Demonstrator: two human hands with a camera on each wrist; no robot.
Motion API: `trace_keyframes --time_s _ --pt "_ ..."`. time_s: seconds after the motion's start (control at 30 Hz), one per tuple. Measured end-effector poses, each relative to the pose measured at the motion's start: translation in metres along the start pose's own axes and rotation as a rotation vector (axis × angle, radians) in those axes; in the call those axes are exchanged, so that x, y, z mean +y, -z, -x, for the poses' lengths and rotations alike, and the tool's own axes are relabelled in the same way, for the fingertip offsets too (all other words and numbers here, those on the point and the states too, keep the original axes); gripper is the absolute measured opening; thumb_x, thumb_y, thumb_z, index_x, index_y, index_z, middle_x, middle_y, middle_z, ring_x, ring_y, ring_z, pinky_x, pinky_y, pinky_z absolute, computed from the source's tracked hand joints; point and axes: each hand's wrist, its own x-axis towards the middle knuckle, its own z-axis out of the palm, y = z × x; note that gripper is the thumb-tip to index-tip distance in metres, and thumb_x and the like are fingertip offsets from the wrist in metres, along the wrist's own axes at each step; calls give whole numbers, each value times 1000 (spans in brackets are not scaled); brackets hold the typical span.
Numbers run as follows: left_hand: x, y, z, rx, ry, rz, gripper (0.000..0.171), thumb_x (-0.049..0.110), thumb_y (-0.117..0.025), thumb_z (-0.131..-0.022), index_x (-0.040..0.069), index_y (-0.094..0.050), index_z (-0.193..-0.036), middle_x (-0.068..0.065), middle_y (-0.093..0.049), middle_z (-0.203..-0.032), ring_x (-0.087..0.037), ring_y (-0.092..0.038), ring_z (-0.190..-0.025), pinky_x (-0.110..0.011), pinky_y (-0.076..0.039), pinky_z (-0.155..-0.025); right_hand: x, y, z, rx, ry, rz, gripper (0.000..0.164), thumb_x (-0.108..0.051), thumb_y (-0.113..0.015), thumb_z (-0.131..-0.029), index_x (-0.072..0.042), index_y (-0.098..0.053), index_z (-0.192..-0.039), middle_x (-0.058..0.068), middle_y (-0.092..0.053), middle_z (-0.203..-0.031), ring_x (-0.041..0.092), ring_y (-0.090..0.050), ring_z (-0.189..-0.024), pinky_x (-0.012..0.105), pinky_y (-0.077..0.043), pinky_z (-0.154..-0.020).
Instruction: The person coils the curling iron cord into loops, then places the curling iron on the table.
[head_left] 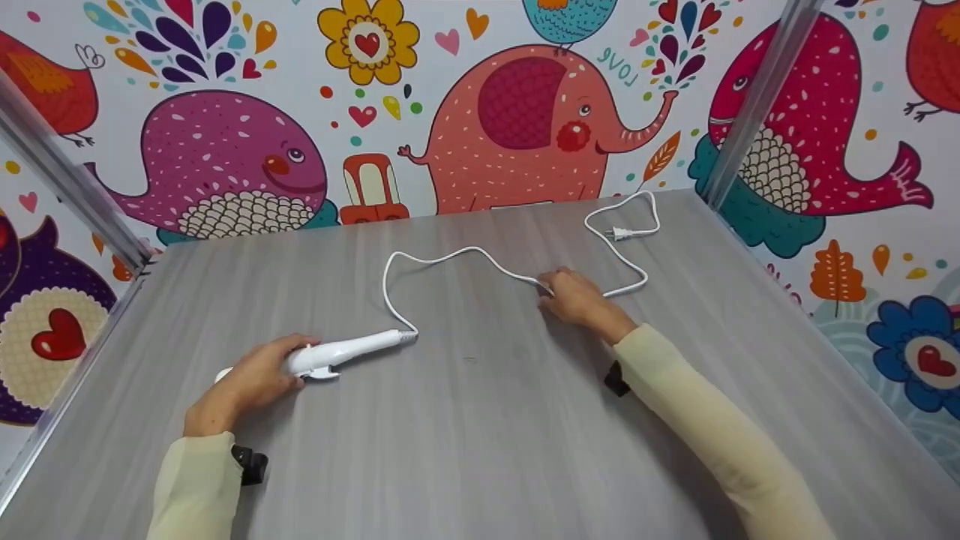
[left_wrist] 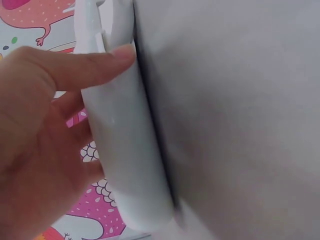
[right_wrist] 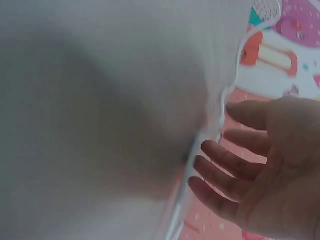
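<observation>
A white curling iron (head_left: 345, 352) lies across the left part of the table, its thick barrel toward the left and its tapered handle toward the right. My left hand (head_left: 259, 382) grips the barrel, with the thumb across one side and the fingers behind it, as the left wrist view shows. A small lever (head_left: 324, 373) sticks out beside the hand. From the handle runs a white power cord (head_left: 442, 259) in loose bends. My right hand (head_left: 577, 300) is at the cord's middle; in the right wrist view thumb and fingers stand apart, their tips by the cord (right_wrist: 239, 55).
A white two-prong plug (head_left: 621, 234) lies at the back right inside a loop of cord. The grey wood-grain table (head_left: 480, 435) reaches back to a wall (head_left: 465, 22) printed with cartoon animals. Metal posts (head_left: 765, 97) stand at both rear corners.
</observation>
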Motion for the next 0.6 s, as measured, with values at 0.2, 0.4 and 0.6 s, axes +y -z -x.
trace_keyframes --time_s 0.2,0.4,0.6 --pt "-3 2 0 4 -4 10 59 -4 -72 -78 6 -59 -135 -30 -58 -135 -46 -55 -118 -62 -41 -97 0 -2 0 -15 -21 17 12 -1 -64 -84 0 -71 -94 17 -73 -92 36 -68 -89 50 -53 -79" --pt "-1 3 0 2 0 20 58 -4 -72 -77 5 -59 -133 -30 -60 -131 -43 -56 -113 -61 -42 -95 24 24 12 -161 -43 82 10 -3 -64 -81 -2 -70 -88 15 -70 -85 31 -62 -79 46 -51 -70" --pt "0 1 -1 -7 3 27 58 -3 -72 -78 5 -59 -133 -29 -61 -129 -41 -57 -111 -60 -43 -95 54 51 31 -295 -98 188 13 -6 -59 -86 -1 -67 -77 7 -56 -71 21 -48 -67 32 -41 -60"
